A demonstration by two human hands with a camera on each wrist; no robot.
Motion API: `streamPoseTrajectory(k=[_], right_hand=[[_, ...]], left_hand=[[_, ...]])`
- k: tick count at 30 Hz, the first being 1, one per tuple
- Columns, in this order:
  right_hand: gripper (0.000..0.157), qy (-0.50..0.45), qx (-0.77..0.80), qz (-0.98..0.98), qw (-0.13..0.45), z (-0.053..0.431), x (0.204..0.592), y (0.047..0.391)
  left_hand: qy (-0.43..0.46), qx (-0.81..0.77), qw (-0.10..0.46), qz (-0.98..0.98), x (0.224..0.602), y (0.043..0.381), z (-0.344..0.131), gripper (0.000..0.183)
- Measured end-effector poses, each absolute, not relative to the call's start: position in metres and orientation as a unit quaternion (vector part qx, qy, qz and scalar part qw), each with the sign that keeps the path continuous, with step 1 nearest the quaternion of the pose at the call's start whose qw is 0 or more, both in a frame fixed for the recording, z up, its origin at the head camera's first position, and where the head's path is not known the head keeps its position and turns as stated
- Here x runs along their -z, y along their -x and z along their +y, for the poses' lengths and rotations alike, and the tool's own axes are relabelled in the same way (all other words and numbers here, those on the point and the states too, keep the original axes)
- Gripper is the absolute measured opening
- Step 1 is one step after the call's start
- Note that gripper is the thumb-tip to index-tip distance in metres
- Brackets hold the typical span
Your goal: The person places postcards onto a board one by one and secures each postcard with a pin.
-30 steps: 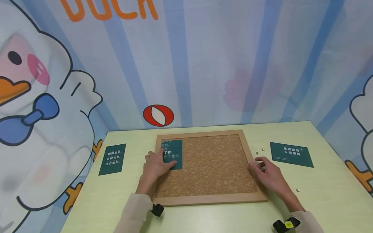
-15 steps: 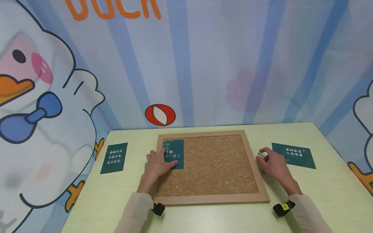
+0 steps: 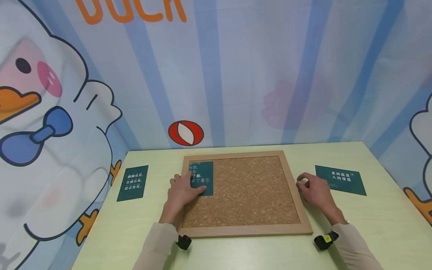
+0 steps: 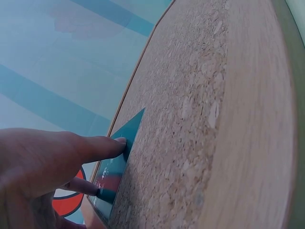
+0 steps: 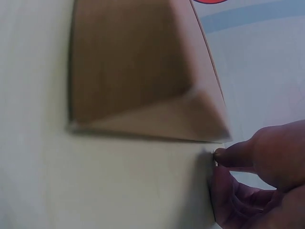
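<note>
On the backdrop (image 3: 249, 75), at the top edge of the head view, stand 4 orange letters (image 3: 150, 17) that read DUCK, their tops cut off. The left card (image 3: 132, 183) on the table (image 3: 155, 217) bears 3 lines of white Chinese characters: 做颗星星, 有棱有角, 还会发光. The right card (image 3: 341, 180) bears 2 main lines, 星河滚烫 and 人间理想, with finer print at its lower left too small to read. On the middle card (image 3: 204, 179), lying on the cork board (image 3: 253, 191), the left hand (image 3: 180, 191) covers part of the writing; 了你 shows in bright white, while paler characters above and below it cannot be read with certainty. In the left wrist view its print is illegible.
</note>
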State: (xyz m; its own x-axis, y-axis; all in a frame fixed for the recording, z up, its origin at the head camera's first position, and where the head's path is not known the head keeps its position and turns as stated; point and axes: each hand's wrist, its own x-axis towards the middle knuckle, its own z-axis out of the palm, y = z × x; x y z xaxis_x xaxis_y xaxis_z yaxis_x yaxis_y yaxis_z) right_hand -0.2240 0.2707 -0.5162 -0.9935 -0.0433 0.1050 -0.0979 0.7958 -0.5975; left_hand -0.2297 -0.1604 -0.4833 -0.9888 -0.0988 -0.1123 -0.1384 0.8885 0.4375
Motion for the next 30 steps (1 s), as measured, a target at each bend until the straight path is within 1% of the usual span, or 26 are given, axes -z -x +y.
streamPoseTrajectory(k=[10, 21, 30], right_hand=[[0.012, -0.040, -0.302, -0.951, 0.052, 0.268, 0.514, 0.221], [0.011, -0.047, -0.299, -0.952, 0.036, 0.264, 0.507, 0.224], [0.014, -0.068, -0.296, -0.948, 0.090, 0.243, 0.482, 0.235]], left_hand=[[0.059, -0.227, 0.041, 0.971, 0.483, 0.229, -0.160, 0.083], [0.060, -0.226, 0.043, 0.971, 0.483, 0.229, -0.161, 0.081], [0.063, -0.227, 0.040, 0.971, 0.485, 0.231, -0.160, 0.080]])
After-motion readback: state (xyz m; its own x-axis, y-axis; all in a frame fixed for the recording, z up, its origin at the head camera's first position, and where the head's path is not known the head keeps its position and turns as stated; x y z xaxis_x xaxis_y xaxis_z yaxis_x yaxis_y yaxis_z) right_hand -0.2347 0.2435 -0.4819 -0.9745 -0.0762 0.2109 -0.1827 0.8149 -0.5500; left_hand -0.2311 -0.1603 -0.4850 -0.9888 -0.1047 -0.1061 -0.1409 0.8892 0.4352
